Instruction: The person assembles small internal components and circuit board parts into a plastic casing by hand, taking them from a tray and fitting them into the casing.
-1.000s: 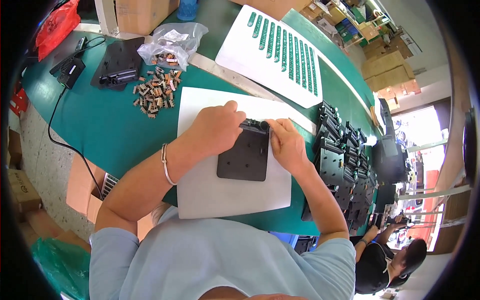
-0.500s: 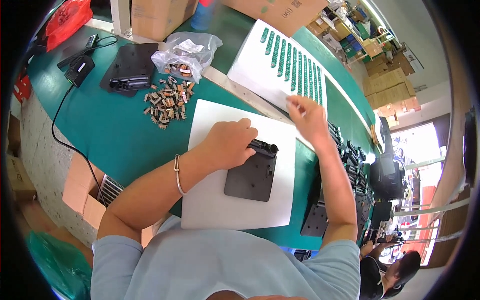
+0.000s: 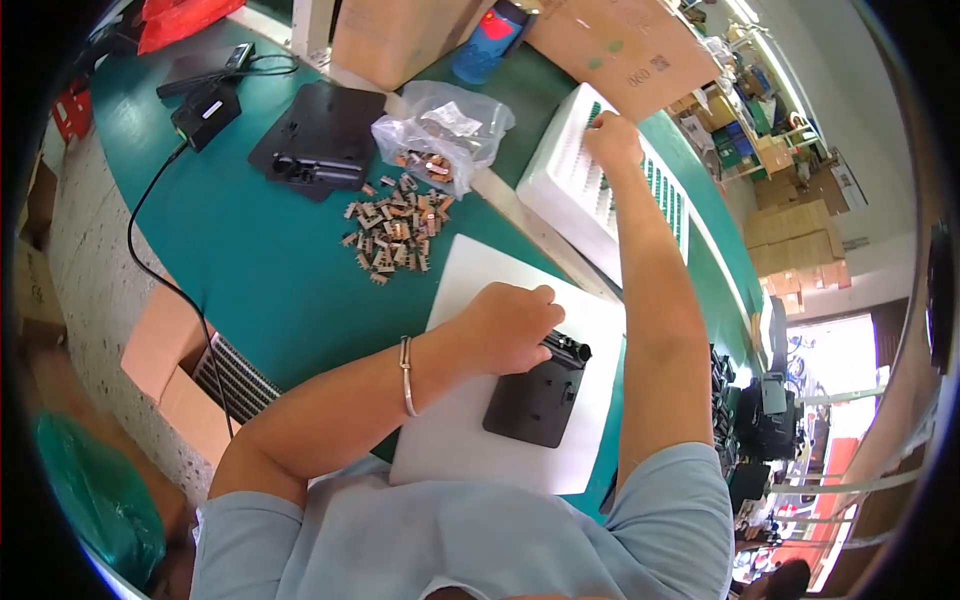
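A flat black plastic housing (image 3: pixel 530 408) with a tube-like part along its far edge lies on a white sheet (image 3: pixel 440 430) before me. My left hand (image 3: pixel 508 328) is closed around the far left end of that housing and hides part of it. My right arm is stretched far forward. At its end my right hand (image 3: pixel 613 145) is closed, fingertips down among narrow green circuit board strips (image 3: pixel 668 192), which stand in rows in a white foam tray (image 3: pixel 552 190). Whatever is between those fingertips is too hidden to tell.
Left of the sheet lies a pile of small metal-and-orange parts (image 3: pixel 400 230), beside a clear plastic bag (image 3: pixel 470 128). Behind are another black housing (image 3: pixel 325 130), a power adapter (image 3: pixel 207 113) with a cable, a blue bottle (image 3: pixel 485 48) and cardboard boxes (image 3: pixel 620 50). A raised rail (image 3: pixel 530 228) crosses the green table.
My right hand has gone from above the tray's near end to its far end, down onto the strips. The left hand keeps hold of the housing. The whole view has shifted.
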The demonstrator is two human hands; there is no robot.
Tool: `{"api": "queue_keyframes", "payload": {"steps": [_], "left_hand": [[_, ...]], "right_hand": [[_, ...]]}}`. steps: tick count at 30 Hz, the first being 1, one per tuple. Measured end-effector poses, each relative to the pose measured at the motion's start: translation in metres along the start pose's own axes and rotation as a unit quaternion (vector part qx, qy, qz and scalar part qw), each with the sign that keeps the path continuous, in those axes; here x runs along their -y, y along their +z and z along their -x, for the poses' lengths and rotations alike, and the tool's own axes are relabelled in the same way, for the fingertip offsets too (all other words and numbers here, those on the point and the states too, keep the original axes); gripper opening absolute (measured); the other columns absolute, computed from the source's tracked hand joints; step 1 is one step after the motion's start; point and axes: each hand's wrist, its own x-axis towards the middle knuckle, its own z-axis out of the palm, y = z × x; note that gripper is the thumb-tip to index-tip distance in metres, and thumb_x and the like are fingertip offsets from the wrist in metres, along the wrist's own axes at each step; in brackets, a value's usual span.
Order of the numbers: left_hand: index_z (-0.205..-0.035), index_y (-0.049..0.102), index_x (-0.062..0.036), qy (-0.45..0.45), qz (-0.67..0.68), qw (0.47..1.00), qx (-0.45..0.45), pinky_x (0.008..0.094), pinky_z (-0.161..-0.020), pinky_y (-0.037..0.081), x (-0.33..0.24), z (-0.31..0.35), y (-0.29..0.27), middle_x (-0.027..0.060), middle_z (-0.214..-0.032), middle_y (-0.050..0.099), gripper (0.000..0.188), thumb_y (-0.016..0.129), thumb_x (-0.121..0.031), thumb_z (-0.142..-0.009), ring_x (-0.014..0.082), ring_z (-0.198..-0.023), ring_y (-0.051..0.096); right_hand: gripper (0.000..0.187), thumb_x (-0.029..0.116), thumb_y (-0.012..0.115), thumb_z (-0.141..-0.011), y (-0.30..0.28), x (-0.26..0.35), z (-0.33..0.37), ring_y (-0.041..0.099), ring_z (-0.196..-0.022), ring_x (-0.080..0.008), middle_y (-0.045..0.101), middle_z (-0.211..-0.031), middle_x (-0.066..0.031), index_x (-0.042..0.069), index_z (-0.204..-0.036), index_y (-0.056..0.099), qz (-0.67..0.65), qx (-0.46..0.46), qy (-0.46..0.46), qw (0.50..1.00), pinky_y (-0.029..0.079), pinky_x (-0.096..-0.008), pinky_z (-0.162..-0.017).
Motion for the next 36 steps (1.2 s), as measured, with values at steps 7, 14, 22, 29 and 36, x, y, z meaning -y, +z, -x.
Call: {"api": "queue_keyframes", "payload": {"steps": [7,14,22,29,36], "left_hand": [[-0.088,0.061,-0.0052,0.011,0.011,1.0,-0.008,0.04,-0.062,0.051,-0.002,-0.002,0.0,0.0096,-0.087,0.057,0.027,0.073,-0.025,-0.075,0.0279,-0.076,0.065],[-0.088,0.061,-0.0048,0.006,-0.004,1.0,-0.006,0.0388,-0.062,0.052,-0.002,-0.001,-0.003,0.0098,-0.088,0.057,0.027,0.074,-0.024,-0.075,0.0275,-0.075,0.065],[-0.088,0.06,-0.0062,0.015,-0.001,1.0,-0.004,0.0389,-0.063,0.052,-0.003,-0.002,-0.001,0.0089,-0.088,0.057,0.027,0.074,-0.026,-0.075,0.0274,-0.077,0.065],[-0.089,0.059,-0.0086,0.017,-0.001,1.0,-0.021,0.0415,-0.063,0.051,0.0,0.003,-0.001,0.008,-0.089,0.056,0.03,0.075,-0.03,-0.075,0.0286,-0.076,0.064],[-0.086,0.058,-0.0094,0.009,0.02,0.999,-0.025,0.0425,-0.065,0.05,-0.001,-0.002,-0.005,0.0089,-0.087,0.056,0.028,0.077,-0.025,-0.072,0.0322,-0.076,0.063]], "right_hand": [[0.028,0.013,0.062,-0.08,0.005,-0.004,-0.035,0.066,-0.104,-0.033,0.069,-0.11,-0.0173,0.004,-0.105,0.071,0.065,0.039,-0.024,0.997,0.053,-0.0417,-0.088],[0.023,0.015,0.062,-0.081,0.008,-0.008,-0.047,0.066,-0.103,-0.034,0.069,-0.108,-0.019,0.002,-0.097,0.071,0.05,0.031,-0.075,0.995,0.052,-0.0442,-0.087],[0.018,0.015,0.061,-0.079,0.003,-0.034,-0.037,0.067,-0.088,-0.0355,0.069,-0.089,-0.0206,0.003,-0.09,0.068,-0.109,-0.082,-0.06,0.989,0.052,-0.043,-0.08],[0.016,0.01,0.063,-0.082,-0.057,-0.029,0.118,0.067,-0.072,-0.0277,0.068,-0.084,-0.0146,0.003,-0.097,0.065,-0.168,-0.071,-0.209,0.961,0.053,-0.0352,-0.066],[0.019,0.005,0.068,-0.079,-0.038,-0.098,0.253,0.063,-0.069,-0.0299,0.061,-0.083,-0.0086,0.009,-0.097,0.063,-0.039,-0.042,-0.268,0.962,0.052,-0.0393,-0.058]]}}
